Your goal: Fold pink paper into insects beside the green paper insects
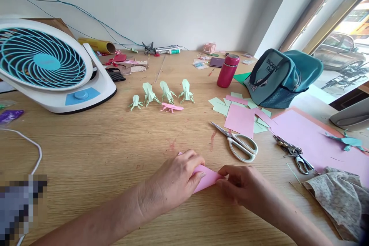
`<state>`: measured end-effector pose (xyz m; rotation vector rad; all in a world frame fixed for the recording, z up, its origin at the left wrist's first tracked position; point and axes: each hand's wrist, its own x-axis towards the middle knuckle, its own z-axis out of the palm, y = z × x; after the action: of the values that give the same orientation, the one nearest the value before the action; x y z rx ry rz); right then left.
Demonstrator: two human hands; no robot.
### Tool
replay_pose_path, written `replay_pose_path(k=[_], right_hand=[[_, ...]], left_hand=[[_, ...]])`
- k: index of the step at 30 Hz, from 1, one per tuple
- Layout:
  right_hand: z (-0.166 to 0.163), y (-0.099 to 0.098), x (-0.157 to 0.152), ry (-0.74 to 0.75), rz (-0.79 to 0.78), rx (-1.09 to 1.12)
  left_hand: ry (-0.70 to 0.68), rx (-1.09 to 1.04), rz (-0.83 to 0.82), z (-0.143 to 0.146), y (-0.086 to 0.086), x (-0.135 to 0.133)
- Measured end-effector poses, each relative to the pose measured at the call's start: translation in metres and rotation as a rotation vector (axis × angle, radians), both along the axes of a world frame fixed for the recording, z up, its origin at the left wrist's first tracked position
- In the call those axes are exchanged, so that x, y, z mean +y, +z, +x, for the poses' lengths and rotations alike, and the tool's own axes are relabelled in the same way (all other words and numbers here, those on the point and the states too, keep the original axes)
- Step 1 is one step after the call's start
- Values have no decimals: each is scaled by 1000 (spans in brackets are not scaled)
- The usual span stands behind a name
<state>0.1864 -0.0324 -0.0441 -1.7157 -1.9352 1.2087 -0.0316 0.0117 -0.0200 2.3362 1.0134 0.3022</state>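
Four green paper figures and one pink figure sit beyond one handheld pink sheet on the table; the left hand, half-curled, grips it; the right hand pinches its tip.

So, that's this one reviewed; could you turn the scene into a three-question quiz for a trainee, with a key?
1. Multiple choice: what do the left hand and the right hand both touch?
A) The keys
B) A piece of pink paper
C) The fan
2. True or false: the magenta bottle is farther from the hands than the scissors.
3. Count: how many pale green folded figures stand on the table beyond the hands?

Key:
1. B
2. True
3. Four
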Motion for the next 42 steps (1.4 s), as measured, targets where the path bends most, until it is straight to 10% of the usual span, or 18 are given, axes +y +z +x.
replay_pose_path(k=[12,42], right_hand=[[12,-4,2,8,-150,394],[1,-7,0,72,28,327]], left_hand=[[-2,0,-162,-1,9,9],[-70,7,-27,5,9,-20]])
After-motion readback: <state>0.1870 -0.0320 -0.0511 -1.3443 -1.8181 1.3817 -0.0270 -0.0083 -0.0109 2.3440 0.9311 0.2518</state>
